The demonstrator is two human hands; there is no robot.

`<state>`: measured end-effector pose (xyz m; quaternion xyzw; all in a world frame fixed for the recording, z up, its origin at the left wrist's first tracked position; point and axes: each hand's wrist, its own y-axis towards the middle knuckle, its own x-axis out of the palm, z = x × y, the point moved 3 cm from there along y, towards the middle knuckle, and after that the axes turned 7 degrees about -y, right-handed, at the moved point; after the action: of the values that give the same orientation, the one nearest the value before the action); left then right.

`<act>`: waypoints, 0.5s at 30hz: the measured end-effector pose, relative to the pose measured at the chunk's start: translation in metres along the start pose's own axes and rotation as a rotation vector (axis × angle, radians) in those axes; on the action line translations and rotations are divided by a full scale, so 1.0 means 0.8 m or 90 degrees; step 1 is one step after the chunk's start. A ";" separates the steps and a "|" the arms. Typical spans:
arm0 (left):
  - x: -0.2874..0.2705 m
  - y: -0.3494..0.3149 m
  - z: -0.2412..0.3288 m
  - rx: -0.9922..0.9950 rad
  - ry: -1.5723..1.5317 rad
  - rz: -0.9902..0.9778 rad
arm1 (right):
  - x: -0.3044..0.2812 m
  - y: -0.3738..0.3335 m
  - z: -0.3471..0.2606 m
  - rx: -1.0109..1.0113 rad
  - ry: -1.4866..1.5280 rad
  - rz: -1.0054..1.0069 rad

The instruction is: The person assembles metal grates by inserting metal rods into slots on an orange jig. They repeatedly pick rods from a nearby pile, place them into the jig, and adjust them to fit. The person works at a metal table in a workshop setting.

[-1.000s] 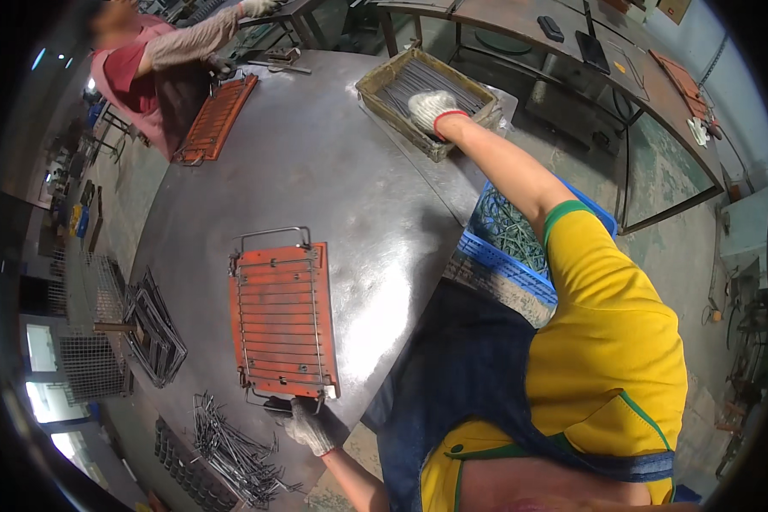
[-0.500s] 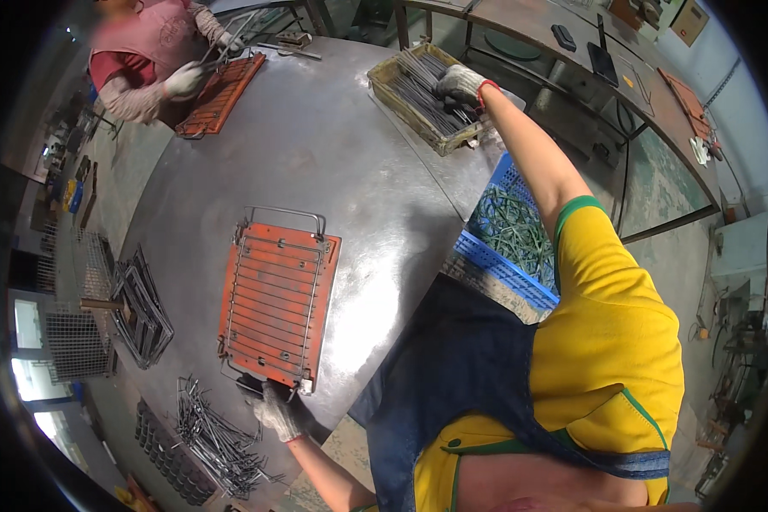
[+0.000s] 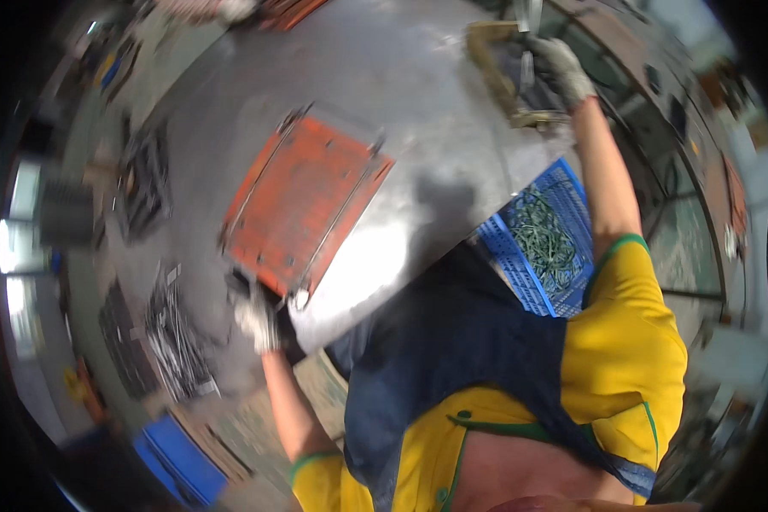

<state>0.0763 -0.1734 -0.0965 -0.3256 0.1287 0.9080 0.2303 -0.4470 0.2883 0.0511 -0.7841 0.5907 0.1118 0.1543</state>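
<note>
An orange rectangular metal plate (image 3: 303, 205), fitted with side rods and small clips, lies aslant on the grey metal table. My gloved left hand (image 3: 258, 322) is at its near left corner, against a dark part there; blur smears its fingers. The thin cross rods cannot be made out on the plate now. Far right, my gloved right hand (image 3: 563, 72) is closed over a shallow yellowish box (image 3: 495, 77). Blurred, shiny metal rods (image 3: 529, 72) stand out at its fingers. Dark rods lie inside the box.
A blue plastic crate (image 3: 508, 247) of green strips stands by the table's right edge. Left lie a bundle of bent metal rods (image 3: 175, 341) and a stack of dark wire frames (image 3: 148, 183). A co-worker's sleeve and glove (image 3: 230, 8) show at the top, beside another orange plate (image 3: 294, 10).
The view has shifted and blurred. The orange plate appears more turned, and its cross rods no longer show. My right hand has raised rods at the box; my left hand stays by the plate.
</note>
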 end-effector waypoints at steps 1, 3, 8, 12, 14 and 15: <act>0.005 -0.003 0.037 -0.022 0.057 0.004 | 0.021 -0.014 -0.002 -0.036 0.122 -0.066; 0.004 -0.006 0.067 -0.076 0.027 0.037 | 0.069 -0.035 0.005 -0.112 0.238 -0.244; -0.008 -0.005 0.102 0.186 0.144 0.188 | 0.237 -0.187 -0.050 -0.115 -0.030 -0.441; 0.017 -0.057 0.228 -0.041 -0.414 -0.144 | 0.325 -0.258 -0.047 -0.151 -0.037 -0.632; 0.037 -0.063 0.250 -0.001 -0.358 -0.299 | 0.347 -0.277 -0.041 -0.212 -0.086 -0.650; 0.049 -0.063 0.256 0.037 -0.310 -0.363 | 0.357 -0.277 -0.034 -0.211 -0.142 -0.665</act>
<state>-0.0338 -0.0386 0.0284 -0.1165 0.0005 0.8541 0.5069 -0.1550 0.0798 -0.0016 -0.9697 0.0786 0.1945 0.1256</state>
